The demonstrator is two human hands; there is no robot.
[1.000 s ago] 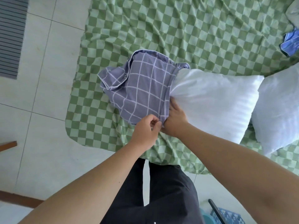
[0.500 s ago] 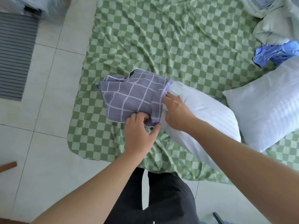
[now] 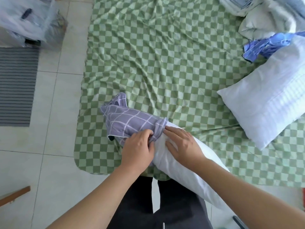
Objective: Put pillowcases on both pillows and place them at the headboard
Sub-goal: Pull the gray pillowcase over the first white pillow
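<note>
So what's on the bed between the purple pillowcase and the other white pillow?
Nothing: in the head view only bare green checked sheet lies between the purple pillowcase and the other white pillow.

A: Floor?
B: Pale square tiles (image 3: 54,162) w/ thin grout lines. Grey striped mat (image 3: 16,86) at left edge.
A: Furniture?
B: Bed under a green-white checked sheet (image 3: 165,55), wrinkled, corner hanging over the tiles. Clear plastic bag (image 3: 29,22) top left, wooden strip (image 3: 14,195) bottom left.
A: Light?
B: Soft daylight, no hard shadows.
</note>
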